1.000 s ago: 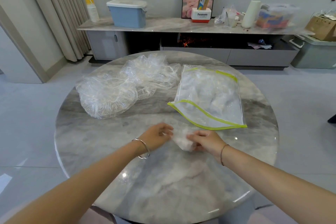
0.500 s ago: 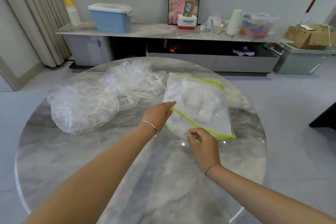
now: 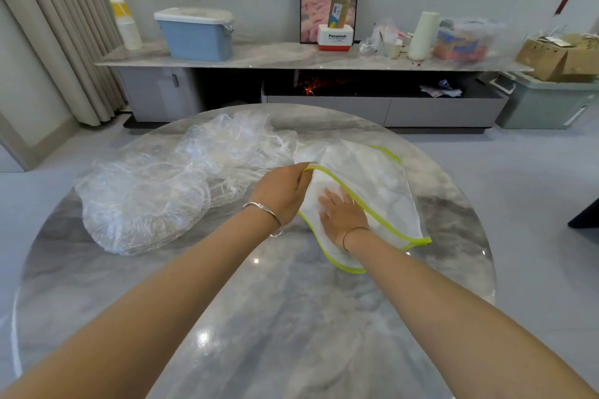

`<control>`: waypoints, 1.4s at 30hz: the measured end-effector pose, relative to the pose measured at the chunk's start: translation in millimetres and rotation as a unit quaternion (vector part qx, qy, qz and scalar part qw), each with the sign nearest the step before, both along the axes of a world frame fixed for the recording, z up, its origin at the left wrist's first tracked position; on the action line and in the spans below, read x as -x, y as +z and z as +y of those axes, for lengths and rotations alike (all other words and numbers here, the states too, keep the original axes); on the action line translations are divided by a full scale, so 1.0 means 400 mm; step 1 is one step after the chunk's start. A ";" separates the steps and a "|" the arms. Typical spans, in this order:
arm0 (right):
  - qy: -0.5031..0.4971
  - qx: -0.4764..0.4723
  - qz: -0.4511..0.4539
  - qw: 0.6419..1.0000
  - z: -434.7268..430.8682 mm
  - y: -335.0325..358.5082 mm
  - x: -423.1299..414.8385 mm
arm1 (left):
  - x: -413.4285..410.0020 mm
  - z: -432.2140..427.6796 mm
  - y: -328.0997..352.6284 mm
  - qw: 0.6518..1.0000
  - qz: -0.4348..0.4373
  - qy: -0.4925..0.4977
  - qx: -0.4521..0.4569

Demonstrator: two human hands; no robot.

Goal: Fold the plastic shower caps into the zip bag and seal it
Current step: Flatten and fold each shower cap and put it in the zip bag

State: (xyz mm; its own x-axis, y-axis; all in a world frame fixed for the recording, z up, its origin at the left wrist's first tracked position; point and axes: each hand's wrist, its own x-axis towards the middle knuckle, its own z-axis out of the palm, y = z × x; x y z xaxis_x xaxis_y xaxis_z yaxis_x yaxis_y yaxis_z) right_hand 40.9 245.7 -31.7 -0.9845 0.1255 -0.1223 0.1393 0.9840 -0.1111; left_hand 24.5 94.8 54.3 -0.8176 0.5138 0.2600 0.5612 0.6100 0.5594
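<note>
Head: right hand (image 3: 342,215) inside zip bag (image 3: 379,185); left hand (image 3: 280,191) grips rim.

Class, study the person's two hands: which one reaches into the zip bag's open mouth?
The right hand, fingers flat between the green-edged lips of the clear plastic zip bag; the left hand only pinches the upper lip open.

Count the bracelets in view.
2. A silver bangle is on the left wrist, beside the zip bag. A thin dark cord is on the right wrist, at the bag's mouth. None seems hidden.
</note>
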 end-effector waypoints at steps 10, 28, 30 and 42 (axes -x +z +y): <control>0.071 0.040 0.009 0.997 -0.002 0.015 -0.171 | 0.002 -0.011 -0.081 0.992 -0.112 -0.002 0.051; 0.177 0.118 0.003 0.977 -0.101 0.045 -0.355 | -0.048 -0.413 -0.210 0.933 -0.141 0.182 0.276; 0.181 0.125 0.003 0.976 -0.112 0.039 -0.363 | -0.071 -0.400 -0.185 0.929 -0.129 0.144 0.316; 0.219 0.150 0.039 0.963 -0.157 0.029 -0.390 | -0.152 -0.431 -0.172 0.949 -0.040 0.115 0.290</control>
State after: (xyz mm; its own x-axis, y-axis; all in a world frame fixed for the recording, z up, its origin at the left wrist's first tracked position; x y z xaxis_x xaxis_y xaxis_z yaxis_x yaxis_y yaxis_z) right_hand 196.7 183.1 -20.3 -0.9429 -0.3329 -0.0114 -0.3020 0.8689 -0.3921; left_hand 85.2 -77.5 -14.7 -0.9306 0.3573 -0.0797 0.3461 0.9296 0.1263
